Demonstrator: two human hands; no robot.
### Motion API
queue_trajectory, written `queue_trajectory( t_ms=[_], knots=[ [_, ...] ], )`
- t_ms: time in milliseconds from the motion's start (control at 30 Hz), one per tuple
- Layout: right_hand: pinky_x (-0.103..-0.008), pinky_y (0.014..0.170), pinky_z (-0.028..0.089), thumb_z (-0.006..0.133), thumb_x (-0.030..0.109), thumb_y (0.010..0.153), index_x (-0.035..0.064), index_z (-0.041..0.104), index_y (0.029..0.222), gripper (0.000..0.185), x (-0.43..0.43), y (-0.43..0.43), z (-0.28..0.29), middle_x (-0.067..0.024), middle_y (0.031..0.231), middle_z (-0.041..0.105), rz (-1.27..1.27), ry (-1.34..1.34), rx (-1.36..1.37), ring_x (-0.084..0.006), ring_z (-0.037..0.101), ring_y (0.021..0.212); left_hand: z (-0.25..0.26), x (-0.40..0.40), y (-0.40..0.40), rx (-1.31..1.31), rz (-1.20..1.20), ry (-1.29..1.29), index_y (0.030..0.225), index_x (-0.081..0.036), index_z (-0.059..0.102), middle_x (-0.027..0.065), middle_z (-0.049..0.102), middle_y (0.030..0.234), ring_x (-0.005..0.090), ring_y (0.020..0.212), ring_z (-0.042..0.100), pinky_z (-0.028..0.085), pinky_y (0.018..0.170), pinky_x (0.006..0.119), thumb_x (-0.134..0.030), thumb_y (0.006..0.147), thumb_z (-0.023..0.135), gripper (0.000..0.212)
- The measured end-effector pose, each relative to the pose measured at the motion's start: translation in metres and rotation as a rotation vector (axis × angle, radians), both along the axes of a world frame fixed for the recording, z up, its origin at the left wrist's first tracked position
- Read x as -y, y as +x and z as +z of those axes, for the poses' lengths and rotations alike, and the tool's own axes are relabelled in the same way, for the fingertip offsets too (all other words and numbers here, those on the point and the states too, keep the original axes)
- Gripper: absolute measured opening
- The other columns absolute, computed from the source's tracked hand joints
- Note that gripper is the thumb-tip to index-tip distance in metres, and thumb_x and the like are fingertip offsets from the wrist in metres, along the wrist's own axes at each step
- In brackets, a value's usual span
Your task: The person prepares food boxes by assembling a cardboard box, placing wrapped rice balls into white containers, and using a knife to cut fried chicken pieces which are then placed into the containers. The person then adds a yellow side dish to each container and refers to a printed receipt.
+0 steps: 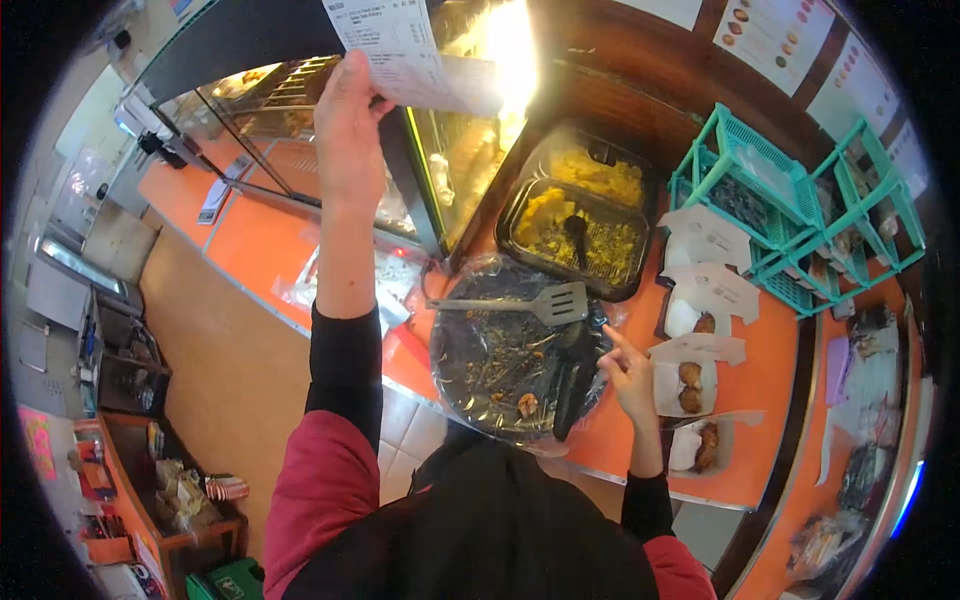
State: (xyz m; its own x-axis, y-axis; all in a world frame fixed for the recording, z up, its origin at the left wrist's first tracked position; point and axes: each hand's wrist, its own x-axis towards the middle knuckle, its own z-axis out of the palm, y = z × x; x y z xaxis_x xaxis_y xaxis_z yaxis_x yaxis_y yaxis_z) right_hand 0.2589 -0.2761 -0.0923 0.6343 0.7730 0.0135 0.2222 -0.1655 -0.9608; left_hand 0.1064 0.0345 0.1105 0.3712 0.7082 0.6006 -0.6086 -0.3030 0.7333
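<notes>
My left hand (351, 135) is raised at the top and grips a printed paper slip (397, 52) by its lower left edge. My right hand (628, 369), fingers apart and holding nothing, is over the orange counter, just right of a round black tray (480, 375) covered in clear plastic. A slotted spatula (559, 304) lies across this tray, with black-handled tongs (576, 390) beside it and crumbs on the plastic. Farther right stand several open paper boxes in a column; one box (679, 388) holds browned fried pieces, and the nearest box (701, 446) holds another with a white packet.
Black containers of yellow food (577, 232) stand behind the round tray. A lit glass display case (442, 180) rises at upper left. Green plastic baskets (780, 187) are at the right rear. Wooden shelving (142, 495) stands at lower left.
</notes>
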Motion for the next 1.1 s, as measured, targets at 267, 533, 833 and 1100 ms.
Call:
queue_trajectory(
  t_ms=[267, 533, 833, 1100],
  knots=[
    [-0.0223, 0.056, 0.042, 0.057, 0.015, 0.077, -0.0025, 0.039, 0.114, 0.045, -0.033, 0.023, -0.060, -0.0073, 0.078, 0.055, -0.136, 0.108, -0.217, -0.0116, 0.053, 0.066, -0.050, 0.101, -0.023, -0.457, -0.242, -0.214, 0.095, -0.001, 0.052, 0.0038, 0.058, 0.088, 0.0092, 0.077, 0.053, 0.043, 0.069, 0.024, -0.007, 0.074, 0.059, 0.024],
    [-0.0370, 0.084, 0.034, 0.056, 0.055, 0.068, 0.0034, 0.015, 0.128, 0.089, -0.091, 0.131, -0.159, -0.0277, 0.118, 0.035, -0.386, 0.011, -0.935, -0.0320, 0.043, 0.100, -0.065, 0.135, -0.035, -0.238, -0.354, -0.250, 0.119, 0.001, 0.031, 0.0079, 0.047, 0.109, 0.0121, 0.099, 0.045, 0.036, 0.085, 0.026, -0.001, 0.078, 0.047, 0.044],
    [-0.0399, 0.051, 0.044, 0.051, 0.033, 0.079, 0.0034, 0.044, 0.094, 0.034, -0.092, 0.138, -0.115, -0.0155, 0.063, 0.050, -0.619, 0.430, -1.071, -0.0262, 0.052, 0.057, -0.040, 0.123, -0.072, -0.199, -0.506, -0.279, 0.132, -0.003, 0.001, 0.0136, 0.030, 0.126, 0.0163, 0.111, 0.038, 0.029, 0.091, 0.027, 0.008, 0.069, 0.035, 0.072],
    [-0.0383, 0.064, 0.045, 0.052, 0.016, 0.080, 0.0002, 0.047, 0.082, 0.017, -0.110, 0.158, -0.030, -0.0136, 0.068, 0.052, -0.480, 0.547, -1.143, -0.0261, 0.053, 0.066, -0.040, 0.117, -0.076, -0.146, -0.479, -0.298, 0.133, -0.008, -0.002, 0.0119, 0.036, 0.122, 0.0138, 0.102, 0.045, 0.035, 0.084, 0.024, 0.006, 0.070, 0.036, 0.075]
  ],
)
